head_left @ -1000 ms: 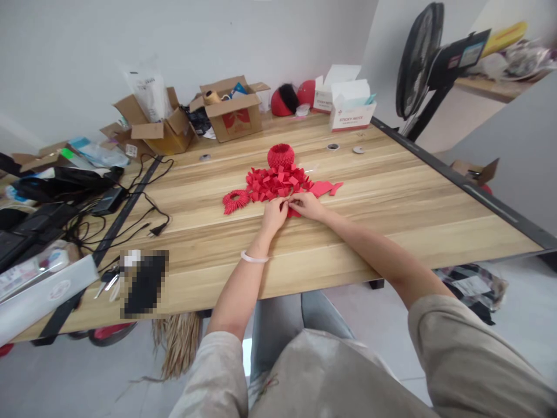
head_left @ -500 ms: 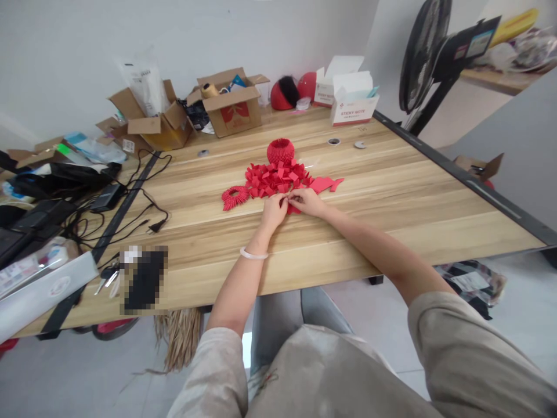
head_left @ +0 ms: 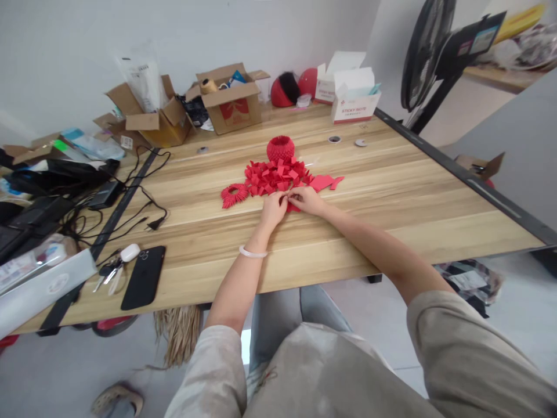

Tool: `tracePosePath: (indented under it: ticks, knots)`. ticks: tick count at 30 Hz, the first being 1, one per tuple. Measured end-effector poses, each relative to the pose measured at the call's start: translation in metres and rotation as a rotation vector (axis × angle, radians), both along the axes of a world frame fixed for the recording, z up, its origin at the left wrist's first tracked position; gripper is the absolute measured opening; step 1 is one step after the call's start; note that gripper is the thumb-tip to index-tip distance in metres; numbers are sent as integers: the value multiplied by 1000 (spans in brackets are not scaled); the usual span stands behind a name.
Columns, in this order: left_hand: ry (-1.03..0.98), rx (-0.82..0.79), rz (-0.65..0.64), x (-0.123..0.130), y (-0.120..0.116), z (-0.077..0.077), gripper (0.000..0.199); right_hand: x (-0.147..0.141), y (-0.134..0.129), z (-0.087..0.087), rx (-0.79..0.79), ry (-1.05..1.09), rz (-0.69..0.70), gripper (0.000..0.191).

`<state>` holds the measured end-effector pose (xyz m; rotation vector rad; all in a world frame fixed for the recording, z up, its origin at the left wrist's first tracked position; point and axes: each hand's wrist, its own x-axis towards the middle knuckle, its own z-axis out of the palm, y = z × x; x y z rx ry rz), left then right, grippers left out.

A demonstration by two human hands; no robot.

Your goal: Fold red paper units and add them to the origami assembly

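Note:
My left hand (head_left: pixel 274 209) and my right hand (head_left: pixel 306 199) meet at the fingertips over the wooden table (head_left: pixel 369 232), both closed. What they pinch is too small to make out; a bit of red paper shows just below them. Directly beyond my hands lies a pile of folded red paper pieces (head_left: pixel 276 176). Behind the pile stands a round red folded-paper piece (head_left: pixel 281 149). A curved red paper ring (head_left: pixel 234 195) lies at the pile's left, and flat red paper (head_left: pixel 322 183) at its right.
A black phone (head_left: pixel 143 277), keys (head_left: pixel 111 271) and a white case (head_left: pixel 130 252) lie front left, near black cables (head_left: pixel 152 220). Cardboard boxes (head_left: pixel 230 107) and white sticky-note boxes (head_left: pixel 355 107) line the back. A fan (head_left: pixel 429 52) stands at the right.
The view has shifted slightly, and a shoe now shows on the floor at lower left. The phone area is no longer blurred. My hands stay together in nearly the same place.

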<state>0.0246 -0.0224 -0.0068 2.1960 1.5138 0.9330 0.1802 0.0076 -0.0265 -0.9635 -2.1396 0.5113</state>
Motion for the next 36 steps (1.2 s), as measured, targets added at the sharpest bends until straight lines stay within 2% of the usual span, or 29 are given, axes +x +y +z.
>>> tracePosePath:
  ticks: [10, 36]
  knots:
    - [13, -1, 4, 1, 0, 0, 26, 1, 1, -2, 63, -35, 18, 18]
    - [16, 28, 6, 1, 5, -6, 24, 2, 5, -5, 2, 6, 30, 15]
